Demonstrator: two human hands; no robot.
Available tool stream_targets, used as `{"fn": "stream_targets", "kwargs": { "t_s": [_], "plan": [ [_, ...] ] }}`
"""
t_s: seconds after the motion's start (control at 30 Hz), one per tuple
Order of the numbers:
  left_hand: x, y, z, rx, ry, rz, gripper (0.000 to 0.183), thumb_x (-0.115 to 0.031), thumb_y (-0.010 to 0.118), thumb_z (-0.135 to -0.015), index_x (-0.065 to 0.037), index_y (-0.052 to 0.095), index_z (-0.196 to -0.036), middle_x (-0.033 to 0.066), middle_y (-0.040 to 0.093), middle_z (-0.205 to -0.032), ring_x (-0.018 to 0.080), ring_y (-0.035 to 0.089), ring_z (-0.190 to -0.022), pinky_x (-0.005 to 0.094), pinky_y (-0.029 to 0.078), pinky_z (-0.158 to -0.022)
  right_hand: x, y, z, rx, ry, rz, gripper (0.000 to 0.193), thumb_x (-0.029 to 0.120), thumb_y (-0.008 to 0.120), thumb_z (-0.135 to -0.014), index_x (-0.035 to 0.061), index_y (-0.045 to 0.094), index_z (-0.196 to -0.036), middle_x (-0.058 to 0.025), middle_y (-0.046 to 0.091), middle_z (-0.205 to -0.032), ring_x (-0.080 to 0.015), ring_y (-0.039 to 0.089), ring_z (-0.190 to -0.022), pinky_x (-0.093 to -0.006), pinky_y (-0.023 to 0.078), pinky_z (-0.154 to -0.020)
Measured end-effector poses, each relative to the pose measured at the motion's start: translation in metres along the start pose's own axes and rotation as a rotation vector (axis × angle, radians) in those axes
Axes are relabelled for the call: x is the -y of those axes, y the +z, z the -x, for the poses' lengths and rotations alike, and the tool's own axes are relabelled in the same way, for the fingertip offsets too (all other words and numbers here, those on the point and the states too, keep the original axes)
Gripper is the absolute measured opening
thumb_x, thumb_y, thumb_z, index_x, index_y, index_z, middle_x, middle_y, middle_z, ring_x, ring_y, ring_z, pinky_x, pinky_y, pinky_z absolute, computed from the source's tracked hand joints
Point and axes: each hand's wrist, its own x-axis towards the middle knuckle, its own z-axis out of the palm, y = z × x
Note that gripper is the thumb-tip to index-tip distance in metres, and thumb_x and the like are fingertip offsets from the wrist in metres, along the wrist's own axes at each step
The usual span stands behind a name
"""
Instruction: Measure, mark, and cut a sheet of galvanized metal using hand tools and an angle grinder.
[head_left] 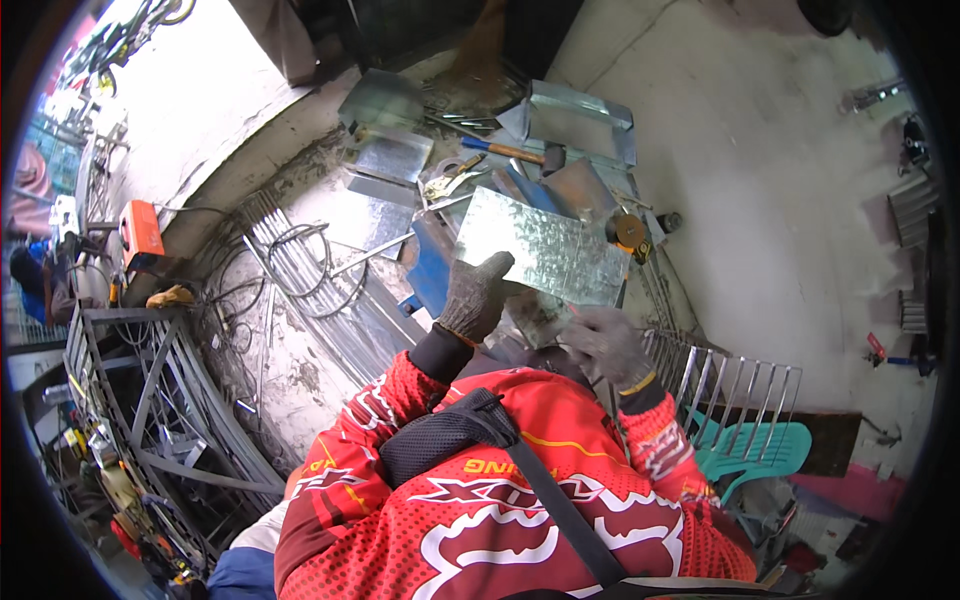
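Observation:
A shiny galvanized metal sheet [545,245] is tilted up in front of my chest. My left hand [478,298], in a grey knit glove, grips its near left corner, with the thumb on top and the other fingers hidden beneath. By the sheet's near right edge, my gloved right hand [610,345] is curled and slightly blurred. A small reddish tip shows at its fingers, too small to name. Just beyond the sheet's right edge sits a round yellow-and-black tape measure [630,232]. A hammer [515,152] with a blue-and-wood handle lies beyond the sheet.
More sheet-metal pieces [393,157] and a bent metal tray [580,115] lie farther off. Long metal bars [320,285] and looped cable [300,255] spread to the left. A welded frame [150,400] and an orange box [141,235] stand far left. At right are a barred rack [735,375] and a teal chair [755,450].

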Motion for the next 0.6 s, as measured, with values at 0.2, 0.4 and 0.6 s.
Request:
{"fn": "stream_targets", "kwargs": {
  "t_s": [0.2,0.4,0.6],
  "plan": [
    [0.0,0.031,0.018,-0.091,-0.586,0.985,0.045,-0.007,0.091,-0.067,-0.004,0.066,-0.105,0.0162,0.064,-0.105,0.036,0.067,-0.091,0.0425,0.056,-0.082,-0.084,-0.048,0.058,-0.708,0.261,-0.494,0.018,0.008,0.066,-0.095,0.0018,0.062,-0.11,-0.0035,0.064,-0.093,-0.0075,0.06,-0.076,-0.0247,0.049,-0.064],
    [-0.095,0.046,-0.004,-0.003,-0.852,1.135,0.043,-0.003,0.064,-0.093,-0.001,0.056,-0.135,0.01,0.066,-0.12,0.0243,0.071,-0.097,0.0377,0.064,-0.076,-0.061,-0.107,0.029,-0.319,-0.154,0.307,0.045,0.009,0.073,-0.091,0.0042,0.062,-0.134,-0.0089,0.072,-0.11,-0.0171,0.066,-0.094,-0.0323,0.054,-0.084],
    [-0.14,0.084,0.014,-0.196,-0.912,1.336,0.039,-0.008,0.071,-0.096,-0.012,0.059,-0.133,0.0074,0.067,-0.106,0.0225,0.072,-0.095,0.0399,0.064,-0.085,-0.098,-0.095,0.019,-0.038,0.14,-0.349,0.033,0.007,0.072,-0.092,0.0007,0.067,-0.123,-0.0074,0.072,-0.101,-0.0144,0.067,-0.086,-0.0292,0.055,-0.078]
  ]
}}
